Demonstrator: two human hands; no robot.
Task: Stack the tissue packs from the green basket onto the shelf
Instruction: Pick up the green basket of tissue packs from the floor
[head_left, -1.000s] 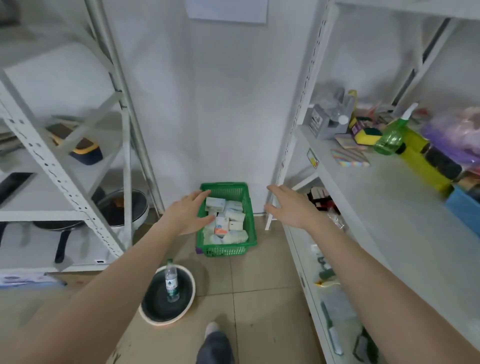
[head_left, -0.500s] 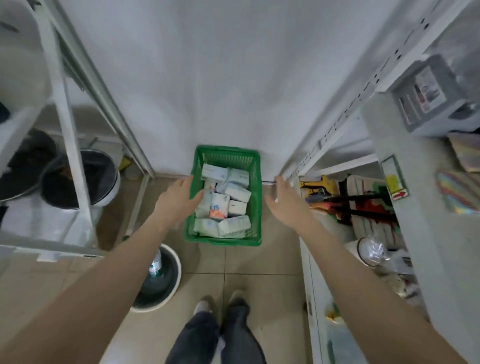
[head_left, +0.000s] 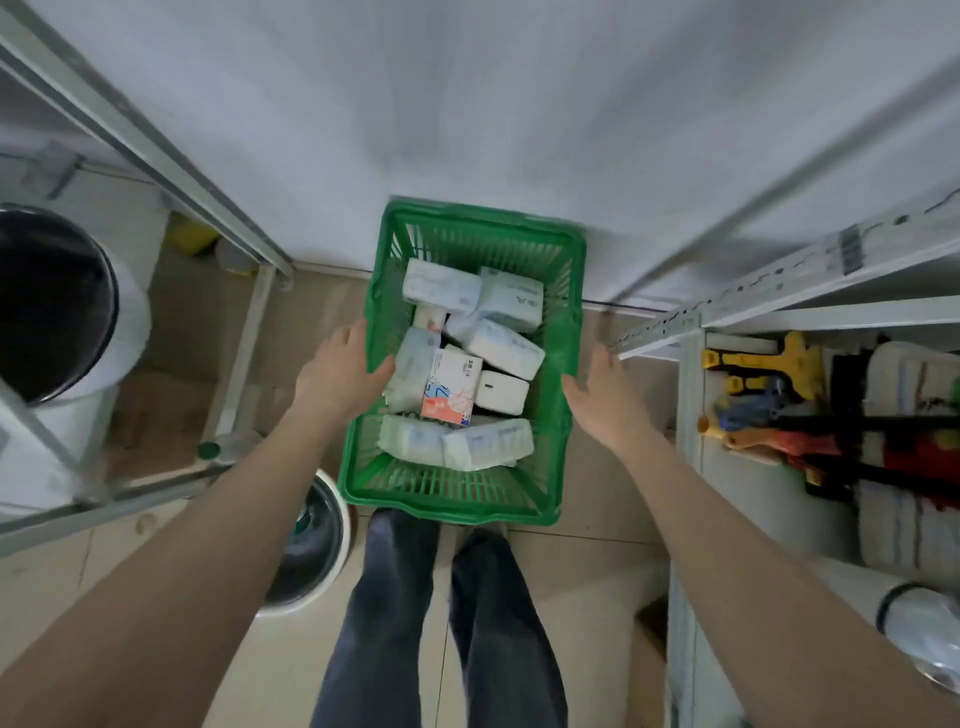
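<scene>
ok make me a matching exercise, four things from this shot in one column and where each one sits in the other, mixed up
Things:
1. tissue packs
2. left hand
3. right hand
4. bowl

Places:
A. open beside the basket's right wall
B. on the floor under the left forearm
C. inside the green basket
D. on the basket's left rim, thumb inside

Pairs: 1-C, 2-D, 3-A, 4-B
</scene>
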